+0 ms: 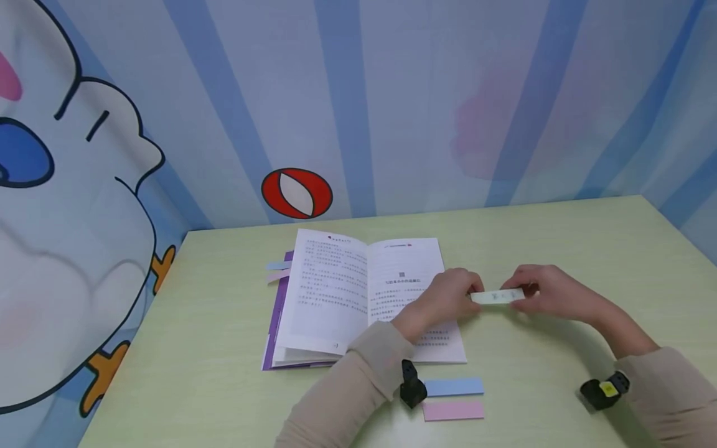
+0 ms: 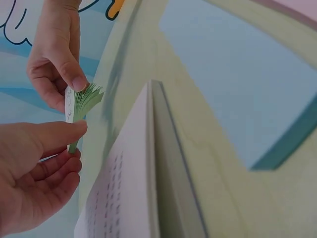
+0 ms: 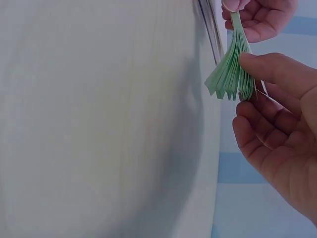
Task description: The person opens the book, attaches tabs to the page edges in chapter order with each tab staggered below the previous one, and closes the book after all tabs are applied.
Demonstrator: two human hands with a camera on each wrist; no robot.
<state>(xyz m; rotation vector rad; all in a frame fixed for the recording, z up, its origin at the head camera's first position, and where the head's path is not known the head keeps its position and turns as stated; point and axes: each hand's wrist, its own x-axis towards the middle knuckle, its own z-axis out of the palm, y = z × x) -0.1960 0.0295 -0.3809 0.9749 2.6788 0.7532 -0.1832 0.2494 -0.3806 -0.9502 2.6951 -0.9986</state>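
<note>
A narrow pad of pale green sticky notes [image 1: 496, 297] is held up between both hands, to the right of the open book [image 1: 330, 292]. My left hand [image 1: 448, 292] pinches one end of the pad between thumb and fingers, its forearm reaching over the right page. At the other end my right hand [image 1: 551, 291] grips the pad with its thumb on the sheets. In the right wrist view the green sheets [image 3: 230, 74] fan apart near the right thumb. Handwritten marks show on the pad's pale front face.
A blue sticky-note pad [image 1: 455, 386] and a pink one [image 1: 454, 410] lie on the table [image 1: 185, 348] below the book. Blue and pink tabs [image 1: 278, 266] stick out from the book's left edge. A striped cartoon backdrop [image 1: 403, 124] stands behind the table.
</note>
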